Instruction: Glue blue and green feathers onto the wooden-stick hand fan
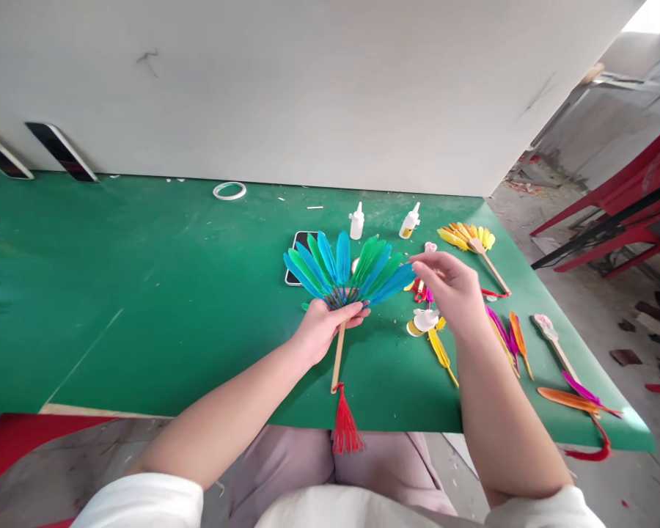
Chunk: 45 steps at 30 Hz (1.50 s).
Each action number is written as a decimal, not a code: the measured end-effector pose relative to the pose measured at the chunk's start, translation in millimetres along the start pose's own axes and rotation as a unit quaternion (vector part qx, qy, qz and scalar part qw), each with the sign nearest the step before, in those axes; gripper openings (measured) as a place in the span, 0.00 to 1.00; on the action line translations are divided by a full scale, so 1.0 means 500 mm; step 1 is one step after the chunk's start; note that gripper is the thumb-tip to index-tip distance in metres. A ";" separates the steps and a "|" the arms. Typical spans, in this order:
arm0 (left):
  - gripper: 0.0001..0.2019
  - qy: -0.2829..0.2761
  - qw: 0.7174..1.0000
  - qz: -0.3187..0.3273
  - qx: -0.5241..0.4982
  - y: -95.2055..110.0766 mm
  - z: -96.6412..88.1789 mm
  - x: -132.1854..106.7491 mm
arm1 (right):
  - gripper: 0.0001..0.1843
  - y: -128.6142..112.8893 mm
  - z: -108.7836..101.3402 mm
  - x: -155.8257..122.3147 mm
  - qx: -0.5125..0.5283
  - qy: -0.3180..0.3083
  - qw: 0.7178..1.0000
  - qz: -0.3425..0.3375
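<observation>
My left hand (330, 328) is closed around the base of a feather fan (342, 260), where the quills meet the wooden handle. Blue and green feathers spread out in an arc above that hand. From the lower end of the handle hangs a red tassel (346, 422). My right hand (448, 287) is at the fan's right edge, thumb and fingers pinched at the tip of the outermost blue feather (394, 284). Just below this hand a white glue bottle (422, 323) lies on its side, near a yellow feather (443, 356).
On the green table (143, 315), two white glue bottles (356, 221) stand behind the fan, partly over a phone (294, 275). A yellow feather fan (467, 238) lies to the right, with loose feathers (520, 343) and a bare handle (555, 345). A tape roll (229, 191) rests near the white wall.
</observation>
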<state>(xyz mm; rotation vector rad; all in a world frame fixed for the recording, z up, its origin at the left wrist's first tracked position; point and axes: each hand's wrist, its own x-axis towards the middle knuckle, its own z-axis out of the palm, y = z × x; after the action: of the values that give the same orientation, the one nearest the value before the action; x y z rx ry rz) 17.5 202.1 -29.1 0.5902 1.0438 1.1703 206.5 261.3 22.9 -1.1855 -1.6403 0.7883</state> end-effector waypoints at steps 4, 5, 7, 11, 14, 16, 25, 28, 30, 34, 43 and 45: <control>0.10 0.016 0.998 0.013 -0.053 0.006 -0.002 0.009 | 0.11 -0.034 0.013 -0.050 -0.019 0.116 0.993 -0.033; 0.10 0.020 0.997 0.019 -0.065 0.008 -0.002 0.010 | 0.11 -0.040 0.024 -0.068 -0.031 0.100 0.994 -0.020; 0.10 0.024 0.995 0.037 -0.091 0.013 0.004 0.009 | 0.12 -0.045 0.057 -0.104 -0.051 0.000 0.999 0.009; 0.11 0.029 0.990 0.068 -0.122 0.012 0.028 -0.001 | 0.15 -0.030 0.132 -0.155 -0.039 -0.137 0.988 0.066; 0.13 0.021 0.991 0.042 -0.122 -0.004 0.038 -0.012 | 0.11 -0.016 0.153 -0.174 -0.017 -0.152 0.984 0.093; 0.15 0.006 0.991 0.050 -0.123 -0.013 0.026 -0.017 | 0.09 -0.007 0.146 -0.186 -0.004 -0.153 0.981 0.118; 0.21 0.149 0.972 0.146 0.108 0.060 -0.134 -0.015 | 0.05 0.039 0.082 -0.244 -0.175 -0.188 0.963 0.086; 0.22 0.111 0.933 0.148 0.309 0.076 -0.138 -0.001 | 0.06 0.043 0.068 -0.254 -0.282 -0.184 0.941 0.031; 0.22 0.075 0.896 0.146 0.412 0.074 -0.123 0.011 | 0.07 0.043 0.059 -0.257 -0.343 -0.183 0.921 -0.007; 0.21 0.023 0.830 0.168 0.532 0.056 -0.087 0.039 | 0.09 0.047 0.053 -0.253 -0.396 -0.151 0.900 -0.101; 0.22 -0.041 0.812 0.170 0.556 0.036 -0.069 0.091 | 0.13 0.081 0.091 -0.217 -0.346 -0.138 0.905 -0.205; 0.21 -0.043 0.819 0.176 0.544 0.036 -0.071 0.088 | 0.12 0.086 0.093 -0.217 -0.332 -0.132 0.911 -0.206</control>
<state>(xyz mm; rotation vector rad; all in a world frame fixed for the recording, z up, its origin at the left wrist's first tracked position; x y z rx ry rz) -20.9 244.3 -44.7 1.7814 1.5309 0.7315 189.0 173.8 -65.8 -1.1342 -2.3955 0.1051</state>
